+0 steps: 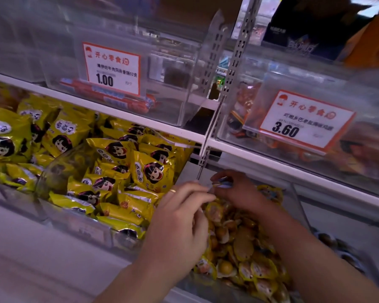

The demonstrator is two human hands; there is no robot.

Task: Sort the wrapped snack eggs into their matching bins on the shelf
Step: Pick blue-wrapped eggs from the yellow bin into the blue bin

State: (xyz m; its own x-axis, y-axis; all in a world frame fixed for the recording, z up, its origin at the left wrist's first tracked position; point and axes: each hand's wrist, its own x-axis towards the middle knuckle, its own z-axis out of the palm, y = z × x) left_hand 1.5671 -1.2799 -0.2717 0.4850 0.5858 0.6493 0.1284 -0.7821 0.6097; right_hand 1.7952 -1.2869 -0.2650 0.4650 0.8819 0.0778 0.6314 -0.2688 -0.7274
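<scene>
A clear bin [206, 287] at the lower middle holds a heap of small wrapped snack eggs [245, 248] in yellow and brown wrappers. Over the back of that heap, my right hand [239, 193] pinches a small bluish wrapped piece [222, 183] between curled fingers and thumb. My left hand [179, 219], with a ring on one finger, lies over the bin's left edge. Its index and middle fingers stretch toward the bluish piece, their tips close to it. The left thumb and palm side are hidden.
Left of the egg bin, another bin is packed with yellow cartoon-face packets [118, 171]. Above runs a white shelf rail [140, 119] with clear bins, price tags 1.00 [112, 68] and 3.60 [304, 121], red sausages [118, 97], and a slotted metal upright [232, 68].
</scene>
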